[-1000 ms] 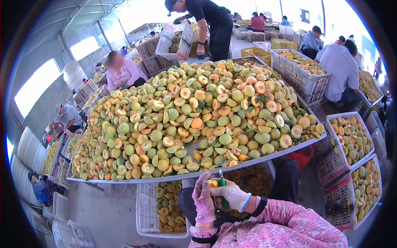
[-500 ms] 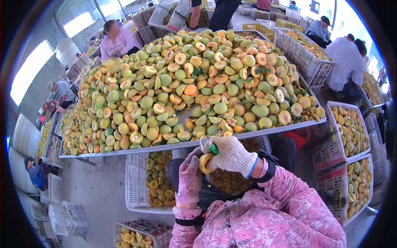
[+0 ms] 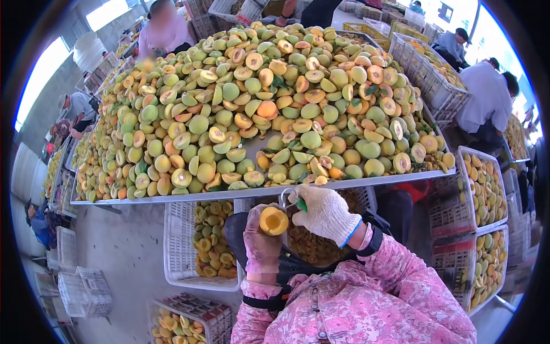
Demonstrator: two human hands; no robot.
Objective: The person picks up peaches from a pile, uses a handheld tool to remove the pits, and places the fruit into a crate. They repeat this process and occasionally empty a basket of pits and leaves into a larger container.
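Observation:
A hollowed fruit half [image 3: 274,221], its cut side facing up, is in my left hand [image 3: 261,241], which wears a stained pinkish glove. Just to its right my right hand [image 3: 326,212], in a white knit glove, is closed round a green-handled tool [image 3: 300,203] with a metal ring at its tip. The ring and the fruit half are apart. Both hands are by the front edge of a metal table [image 3: 344,184] piled with halved and whole green-orange fruit [image 3: 229,120].
Below the table edge stands a white crate [image 3: 175,252] of fruit halves, with another crate [image 3: 220,321] nearer me. More filled crates [image 3: 501,269] are stacked at the right. Several people sit around, one in pink [image 3: 166,28] across the table.
My hands have moved apart. The fruit half, earlier between both hands, now rests in my left hand with its hollow showing. The whole view has shifted slightly.

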